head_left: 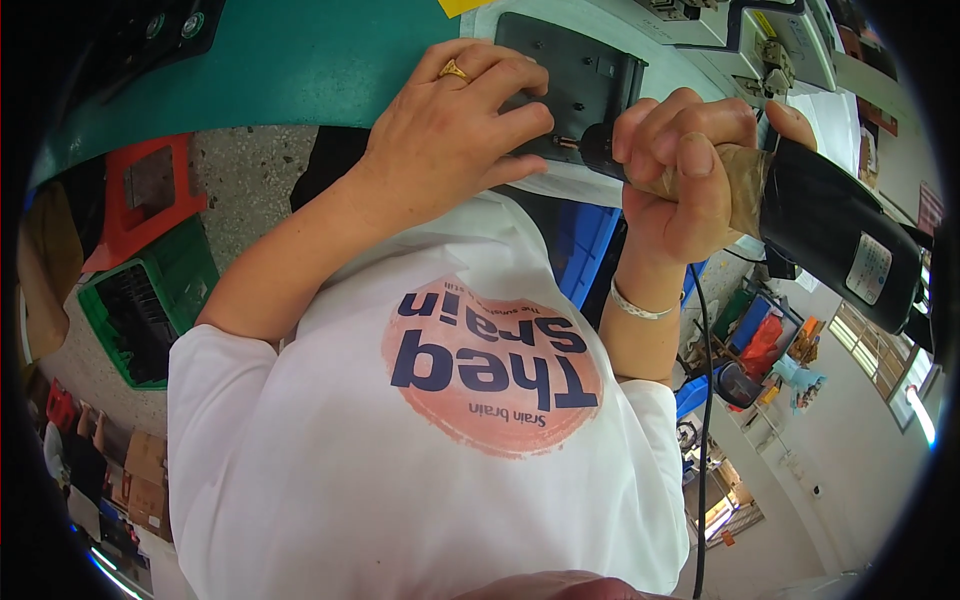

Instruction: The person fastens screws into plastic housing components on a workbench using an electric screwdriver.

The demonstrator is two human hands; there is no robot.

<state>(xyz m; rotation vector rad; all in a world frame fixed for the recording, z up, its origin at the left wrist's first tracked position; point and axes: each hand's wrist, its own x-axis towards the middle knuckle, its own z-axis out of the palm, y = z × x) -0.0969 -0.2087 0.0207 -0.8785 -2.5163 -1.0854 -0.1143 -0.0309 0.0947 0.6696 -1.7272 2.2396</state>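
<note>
Well, at the far left a red stool (140,205) stands on the speckled floor (250,175), with a green crate (150,320) just beside it, dark pieces lying inside. Lower down sits a cardboard box (148,460). Above, a green tabletop (300,70) runs across, bearing a black part (170,35) with 2 shiny round fittings at its upper left.

Next comes the left hand (465,125), a gold ring (453,70) on 1 finger. It lies over the left side of a black panel (575,75), fingers bent and thumb apart from them; I cannot tell whether the fingertips pinch anything. The panel rests on a pale surface (668,80) at the top middle, small holes or studs showing on its face.

Right of the left thumb and forefinger is the metal tip (567,142) of a black power tool (830,230), near the panel's lower edge; contact is not clear. The right hand (685,165) is closed firmly around the tool's tape-wrapped front, a pale bracelet (640,305) on the wrist. Below the panel shows a blue bin (590,245). A black cable (705,420) hangs right of the white shirt (400,500).
</note>
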